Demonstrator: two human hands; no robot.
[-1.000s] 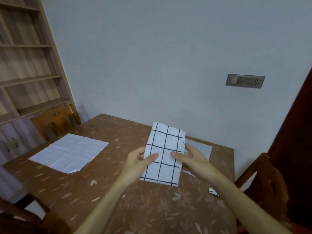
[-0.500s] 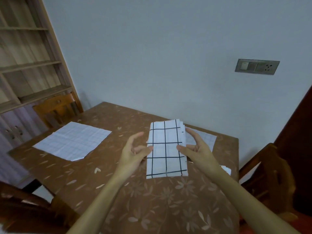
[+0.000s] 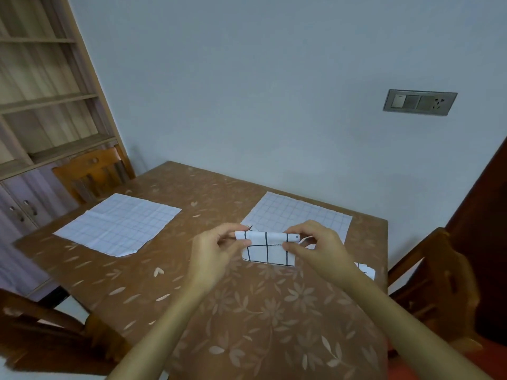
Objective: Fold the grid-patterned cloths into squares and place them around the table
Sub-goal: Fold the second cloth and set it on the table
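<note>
white cloth with bold black grid lines (image 3: pixel 267 249), folded small, held just above the brown floral table (image 3: pixel 247 319), near its centre. left hand (image 3: pixel 212 255) pinches its 9 o'clock edge, right hand (image 3: pixel 315 249) pinches the 3 o'clock edge. step looks like the last fold into a square; next move calls for aligning edges, then setting it down. two flat fine-grid white cloths (image 3: pixel 120 223) lie at 10 and 1 o'clock. the cloth's underside is hidden; a white scrap (image 3: pixel 366 270) at 3 o'clock is unclear.
</note>
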